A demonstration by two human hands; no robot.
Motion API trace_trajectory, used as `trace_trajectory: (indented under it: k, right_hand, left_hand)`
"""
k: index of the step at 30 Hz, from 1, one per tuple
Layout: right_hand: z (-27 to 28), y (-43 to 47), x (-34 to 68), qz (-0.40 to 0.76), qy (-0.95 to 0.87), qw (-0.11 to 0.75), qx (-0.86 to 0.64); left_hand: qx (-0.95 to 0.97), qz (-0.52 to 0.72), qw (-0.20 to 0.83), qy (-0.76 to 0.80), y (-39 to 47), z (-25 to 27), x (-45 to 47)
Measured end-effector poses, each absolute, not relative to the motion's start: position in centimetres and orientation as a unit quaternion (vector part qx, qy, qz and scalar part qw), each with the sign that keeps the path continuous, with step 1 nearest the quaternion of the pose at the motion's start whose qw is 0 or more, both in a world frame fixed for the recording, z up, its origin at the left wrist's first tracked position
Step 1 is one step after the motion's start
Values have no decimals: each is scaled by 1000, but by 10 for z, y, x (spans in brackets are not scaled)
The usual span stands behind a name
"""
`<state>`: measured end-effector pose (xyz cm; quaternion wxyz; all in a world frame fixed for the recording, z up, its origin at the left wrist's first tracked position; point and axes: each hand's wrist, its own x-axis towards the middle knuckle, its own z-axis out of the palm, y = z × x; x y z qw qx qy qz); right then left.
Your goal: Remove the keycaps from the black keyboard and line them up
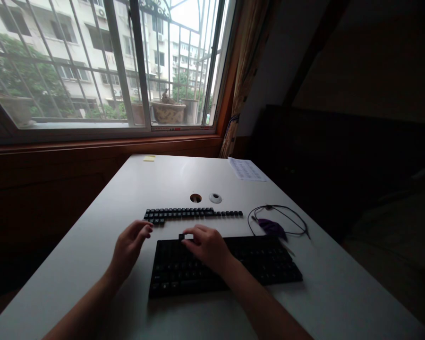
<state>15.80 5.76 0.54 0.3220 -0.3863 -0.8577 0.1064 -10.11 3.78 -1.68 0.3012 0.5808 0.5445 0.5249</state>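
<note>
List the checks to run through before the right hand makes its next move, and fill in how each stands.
1. Right hand has its grip: ok, a small black keycap is between thumb and fingers.
2. Keycap's marking readable: cannot tell, too small and dark.
3. Left hand free of any piece: cannot tell; its fingertips are at the left end of the laid-out keycaps.
4. Keyboard lying on the desk: ok.
5. Laid-out keycaps in full, equal rows: not ok, the nearest row is short.
6. Cable clear of both hands: ok, looped at the right.
</note>
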Motion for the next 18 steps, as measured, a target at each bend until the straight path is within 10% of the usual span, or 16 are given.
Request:
trace_trajectory:
  k: [18]
  right_hand:
    - [-8, 113, 104, 89, -839, 89, -529]
  left_hand:
    - [479, 511, 264, 664, 71, -39, -143]
